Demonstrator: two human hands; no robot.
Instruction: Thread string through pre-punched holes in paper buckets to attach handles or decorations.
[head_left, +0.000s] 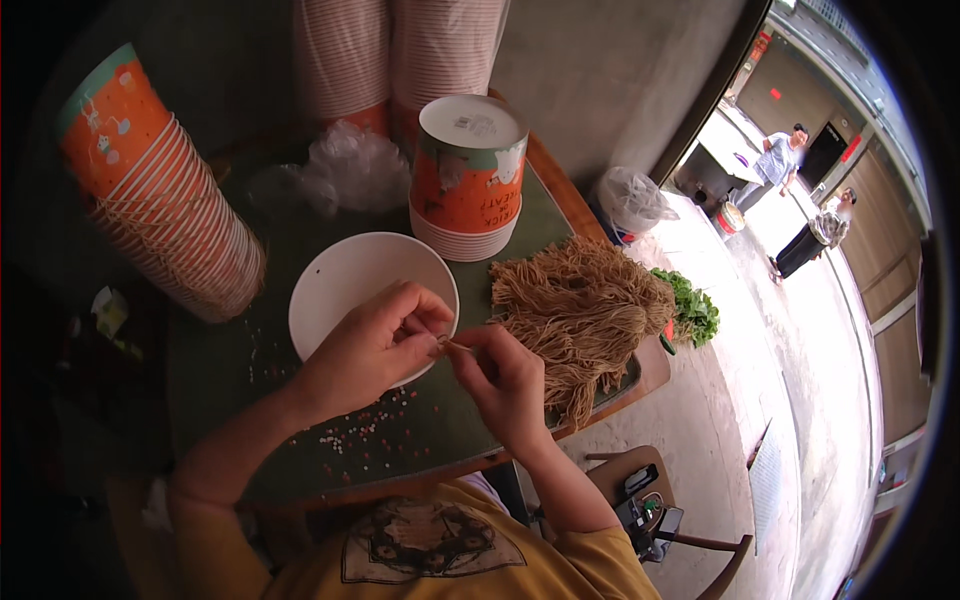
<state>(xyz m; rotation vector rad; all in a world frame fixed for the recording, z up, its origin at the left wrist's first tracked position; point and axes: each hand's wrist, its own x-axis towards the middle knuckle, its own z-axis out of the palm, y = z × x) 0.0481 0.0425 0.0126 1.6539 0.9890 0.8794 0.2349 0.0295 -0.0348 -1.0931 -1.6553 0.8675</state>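
Both my hands meet above the right side of a white paper tub [340,280] that stands open on the table. The fingertips of my left hand [375,345] are pinched together, close to those of my right hand [505,380]. A thin tan strand [459,346] runs between the two pinches. Whatever else the left fingertips hold is too small to make out. To the right of my right hand lies a heap of tan twine strands [565,315]. Small red and white beads [365,430] are scattered on the table below the tub.
On the green table [230,460], upturned orange tubs [465,185] stand behind the twine. A tall tied stack of tubs [165,190] leans at left, near a crumpled clear bag [355,165]. Leafy greens [690,310] lie beyond the twine. A wooden chair [635,480] holds small items. Two people are outside.
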